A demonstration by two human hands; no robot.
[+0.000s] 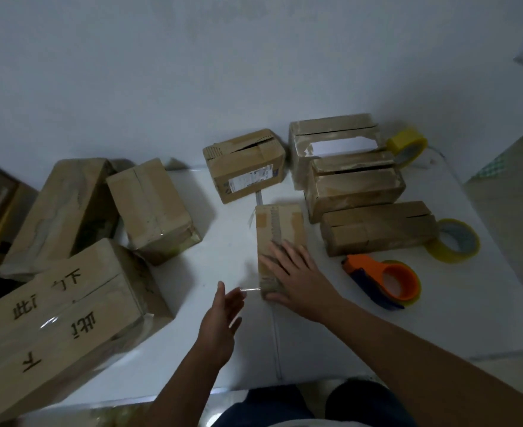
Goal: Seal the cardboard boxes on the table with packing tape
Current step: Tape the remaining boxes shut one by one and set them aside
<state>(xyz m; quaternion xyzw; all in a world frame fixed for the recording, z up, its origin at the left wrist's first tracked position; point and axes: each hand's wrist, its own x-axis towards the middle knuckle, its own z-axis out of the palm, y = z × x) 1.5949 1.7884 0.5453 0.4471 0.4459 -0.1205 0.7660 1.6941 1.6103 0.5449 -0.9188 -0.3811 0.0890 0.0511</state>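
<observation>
From above the table (315, 349), the small cardboard box (280, 238) lies at the middle, its top already carrying a tape strip. The right hand (297, 274) presses flat on its near end, fingers spread, gripping nothing. The left hand (223, 315) hovers just beside it, fingers straight, at the loose clear tape end (251, 290) hanging off the box edge. Looks like the smoothing-down step; next that tail wants pressing onto the side. The orange tape dispenser (386, 282) lies idle to the right, near unsealed boxes (355, 189).
</observation>
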